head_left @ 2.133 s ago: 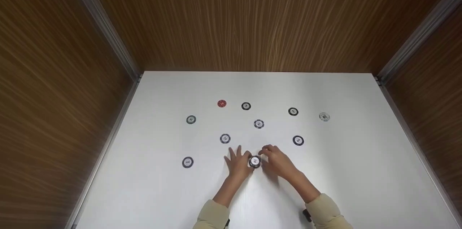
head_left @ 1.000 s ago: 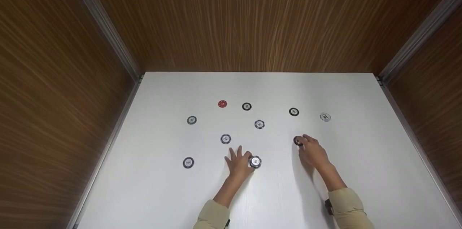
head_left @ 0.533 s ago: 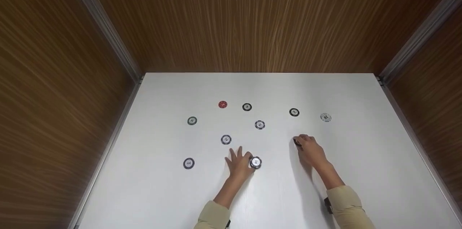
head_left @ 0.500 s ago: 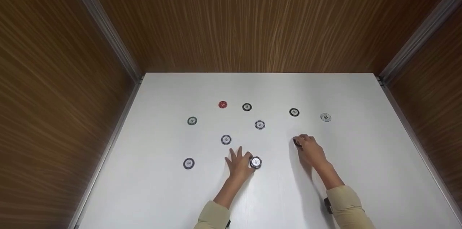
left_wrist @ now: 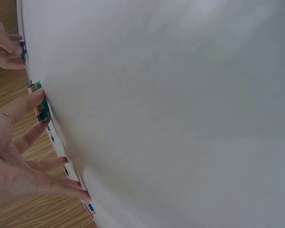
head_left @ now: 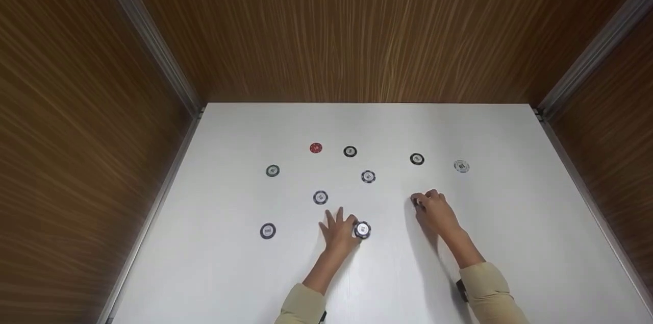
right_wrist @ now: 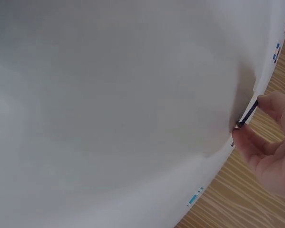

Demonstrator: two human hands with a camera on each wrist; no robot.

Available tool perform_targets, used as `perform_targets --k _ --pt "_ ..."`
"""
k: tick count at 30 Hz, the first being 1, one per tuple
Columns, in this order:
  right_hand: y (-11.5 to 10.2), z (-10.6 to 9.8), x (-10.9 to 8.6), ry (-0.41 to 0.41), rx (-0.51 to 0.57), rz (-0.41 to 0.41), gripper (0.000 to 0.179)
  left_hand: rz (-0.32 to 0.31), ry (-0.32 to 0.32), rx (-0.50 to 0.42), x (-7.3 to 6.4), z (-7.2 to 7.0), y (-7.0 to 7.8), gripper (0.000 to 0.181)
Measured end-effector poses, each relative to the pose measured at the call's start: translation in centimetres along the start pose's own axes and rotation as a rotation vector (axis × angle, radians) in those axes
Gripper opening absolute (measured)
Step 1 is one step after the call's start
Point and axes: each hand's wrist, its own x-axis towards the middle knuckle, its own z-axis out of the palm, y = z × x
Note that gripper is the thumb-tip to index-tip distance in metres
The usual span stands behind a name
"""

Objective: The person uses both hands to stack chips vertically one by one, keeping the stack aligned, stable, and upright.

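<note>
A short stack of poker chips (head_left: 362, 230) stands on the white table, its top chip dark-rimmed with a pale centre. My left hand (head_left: 338, 234) grips the stack's left side between thumb and index finger, the other fingers spread on the table. In the left wrist view the stack (left_wrist: 40, 102) shows several coloured layers. To the right, my right hand (head_left: 437, 213) pinches a dark poker chip (head_left: 417, 202), mostly covered by the fingers. The right wrist view shows that chip (right_wrist: 248, 113) edge-on and tilted between thumb and fingertips, close over the table.
Single chips lie flat around: a red chip (head_left: 316, 148), a green-rimmed chip (head_left: 273, 171), a white chip (head_left: 461, 166), and several dark-rimmed ones, including a chip (head_left: 268, 231) at left and a chip (head_left: 320, 197) beyond my left hand. Wood-grain panels (head_left: 326, 28) border the table.
My right hand has moved from beside the stack out to the dark chip at right, taken hold of it and tilted it, shifting slightly left. The left hand stays on the stack.
</note>
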Motion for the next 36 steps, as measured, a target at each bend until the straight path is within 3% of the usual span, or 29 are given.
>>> perform_targets --k 7,18,36 --pt "0.4 0.0 0.1 0.009 0.060 -0.072 0.012 -0.017 -0.010 0.007 0.1 0.0 0.0 0.033" --pt "-0.2 -0.3 -0.1 -0.059 0.034 -0.040 0.012 -0.011 -0.005 -0.007 0.0 0.0 0.0 0.034" --pt "-3.0 -0.2 -0.8 -0.056 0.044 -0.108 0.013 -0.001 0.000 0.028 -0.1 -0.2 0.0 0.038"
